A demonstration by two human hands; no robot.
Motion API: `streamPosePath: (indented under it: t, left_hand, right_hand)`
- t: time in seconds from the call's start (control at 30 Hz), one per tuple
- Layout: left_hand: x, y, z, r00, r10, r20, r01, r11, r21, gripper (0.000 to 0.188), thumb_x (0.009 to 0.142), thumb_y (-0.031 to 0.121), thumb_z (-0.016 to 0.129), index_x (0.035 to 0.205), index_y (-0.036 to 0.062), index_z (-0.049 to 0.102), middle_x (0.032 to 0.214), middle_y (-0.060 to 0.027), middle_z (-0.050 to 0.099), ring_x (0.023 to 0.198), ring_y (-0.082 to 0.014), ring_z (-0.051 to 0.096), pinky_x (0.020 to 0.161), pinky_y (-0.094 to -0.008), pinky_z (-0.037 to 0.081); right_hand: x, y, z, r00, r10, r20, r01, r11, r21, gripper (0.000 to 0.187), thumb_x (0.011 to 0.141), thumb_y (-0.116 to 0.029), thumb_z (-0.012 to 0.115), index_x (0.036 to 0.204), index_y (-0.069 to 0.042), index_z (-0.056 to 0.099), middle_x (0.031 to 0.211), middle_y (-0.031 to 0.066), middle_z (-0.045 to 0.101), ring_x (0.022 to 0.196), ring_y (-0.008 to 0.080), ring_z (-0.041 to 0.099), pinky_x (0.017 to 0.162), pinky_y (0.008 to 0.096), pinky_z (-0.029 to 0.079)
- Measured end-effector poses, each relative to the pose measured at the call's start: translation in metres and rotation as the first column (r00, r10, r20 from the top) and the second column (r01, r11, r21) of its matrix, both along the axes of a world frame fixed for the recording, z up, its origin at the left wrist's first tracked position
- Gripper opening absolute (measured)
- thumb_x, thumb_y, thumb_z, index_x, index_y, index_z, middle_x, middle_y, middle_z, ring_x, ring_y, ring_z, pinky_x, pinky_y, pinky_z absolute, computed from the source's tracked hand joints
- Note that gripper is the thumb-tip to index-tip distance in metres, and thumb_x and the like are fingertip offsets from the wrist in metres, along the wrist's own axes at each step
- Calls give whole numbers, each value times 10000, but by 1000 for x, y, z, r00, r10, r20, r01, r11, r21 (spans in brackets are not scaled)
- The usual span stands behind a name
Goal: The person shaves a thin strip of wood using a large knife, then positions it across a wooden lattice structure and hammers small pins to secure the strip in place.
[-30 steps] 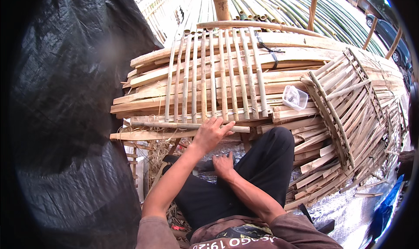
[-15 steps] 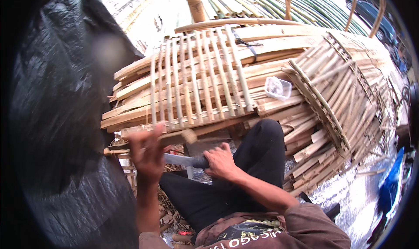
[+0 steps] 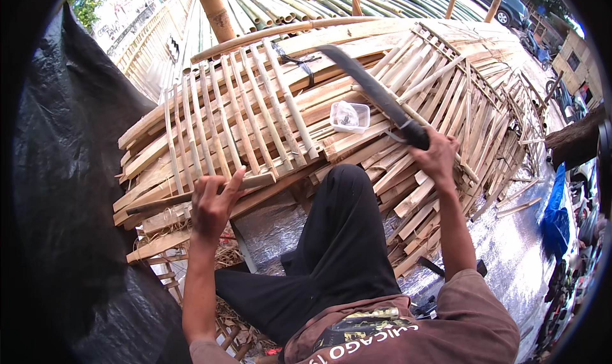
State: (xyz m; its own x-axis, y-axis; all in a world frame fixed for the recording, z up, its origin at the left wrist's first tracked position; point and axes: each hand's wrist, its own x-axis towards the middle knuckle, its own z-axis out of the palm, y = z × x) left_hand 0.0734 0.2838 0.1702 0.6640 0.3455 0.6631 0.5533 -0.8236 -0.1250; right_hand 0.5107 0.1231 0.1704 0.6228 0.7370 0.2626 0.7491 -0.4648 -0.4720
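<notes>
My right hand (image 3: pixel 440 157) is closed around the dark handle of a machete (image 3: pixel 366 83). The long grey blade is raised over the wood, its tip pointing up and to the left. Lower left, my left hand (image 3: pixel 213 204) grips a bamboo strip (image 3: pixel 162 204) that sticks out on both sides of the fingers. Just beyond that hand, a row of thin bamboo sticks (image 3: pixel 220 118) lies side by side across stacked bamboo slats (image 3: pixel 137 163).
A clear plastic box (image 3: pixel 350 116) sits on the slats. A pile of bamboo pieces (image 3: pixel 408 217) lies at the right, with a slatted bamboo frame (image 3: pixel 440 83) above it. Black sheeting (image 3: pixel 83 192) hangs at the left. Green bamboo poles (image 3: pixel 306 4) lie behind.
The machete has swung from low beside my left hand up and to the right, in my right hand. My left hand now plainly holds a bamboo strip. The view has turned to the right.
</notes>
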Motion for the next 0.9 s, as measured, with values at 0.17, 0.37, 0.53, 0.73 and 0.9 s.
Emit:
streamPosePath:
  t: [0.17, 0.37, 0.53, 0.73, 0.9]
  left_hand:
    - [39, 56, -61, 993, -5, -120, 3, 1000, -19, 475, 788, 249, 771, 1253, 204, 686, 822, -1, 512, 794, -183, 517, 732, -345, 485]
    - [76, 78, -122, 998, -18, -67, 11, 994, -111, 398, 839, 304, 727, 1223, 202, 701, 829, -15, 512, 765, -200, 515, 713, -360, 483]
    - [97, 75, -149, 994, 31, -108, -46, 989, -143, 406, 867, 366, 686, 1257, 256, 664, 832, -33, 493, 820, -216, 525, 756, -371, 467]
    - [105, 78, -162, 999, 40, -24, -44, 981, -188, 387, 868, 342, 693, 1243, 242, 685, 866, -44, 516, 826, -221, 532, 740, -372, 483]
    - [116, 71, -155, 997, 73, 3, -71, 978, -198, 361, 877, 325, 663, 1225, 236, 693, 895, -28, 550, 872, -216, 549, 751, -366, 474]
  right_hand:
    - [93, 2, -12, 992, -115, 49, 121, 981, -154, 536, 671, -344, 710, 1155, -118, 672, 920, 112, 712, 865, 252, 656, 1046, 413, 300]
    - [147, 19, -48, 996, -71, -53, 60, 980, -190, 637, 648, -363, 709, 1249, -158, 651, 1064, 155, 708, 1065, 326, 653, 1016, 455, 411]
    - [60, 11, -35, 963, 46, 266, -127, 947, 296, 403, 746, -108, 692, 1145, -66, 657, 1179, 148, 639, 1150, 338, 580, 1003, 491, 423]
    - [-100, 42, -69, 801, 594, 72, -592, 769, 243, 362, 761, -102, 725, 1118, -92, 663, 1198, 131, 617, 1175, 313, 549, 1020, 441, 411]
    - [-127, 100, -84, 776, 630, 21, -630, 776, 37, 476, 808, -193, 705, 1267, -118, 606, 1267, 130, 591, 1233, 318, 507, 1055, 455, 384]
